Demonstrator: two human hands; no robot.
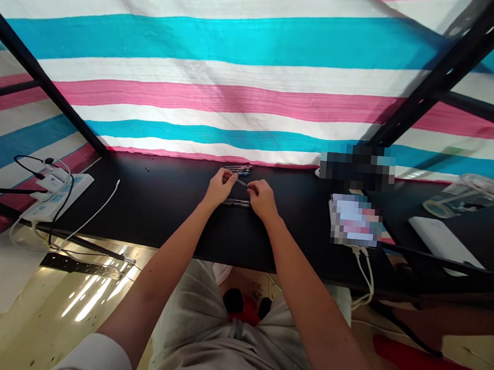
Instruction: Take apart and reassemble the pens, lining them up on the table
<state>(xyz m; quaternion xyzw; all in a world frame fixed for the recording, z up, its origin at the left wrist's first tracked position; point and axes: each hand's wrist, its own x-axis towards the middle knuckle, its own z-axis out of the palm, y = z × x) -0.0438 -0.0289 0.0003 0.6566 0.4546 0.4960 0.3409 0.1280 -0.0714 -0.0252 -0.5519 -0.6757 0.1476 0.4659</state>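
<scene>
Between my hands is a slim dark pen (241, 183), held level just above the black tabletop. My left hand (220, 188) pinches its left end with fingers closed. At the other end, my right hand (262, 198) has its fingertips closed around it. A loose group of pens (242, 168) lies beyond my hands, partly covered by the left one. Closer to me, a few more pens (237, 203) lie side by side between my wrists. Details of the held pen's tip and cap are too small to make out.
The black table (163, 212) carries a white power strip (60, 199) with plugs at left and a white cable (94, 217). On the right are a blurred-out device (355, 219) with cables, a white box (443, 243) and a clear plastic container (455, 196). Black metal posts frame both sides.
</scene>
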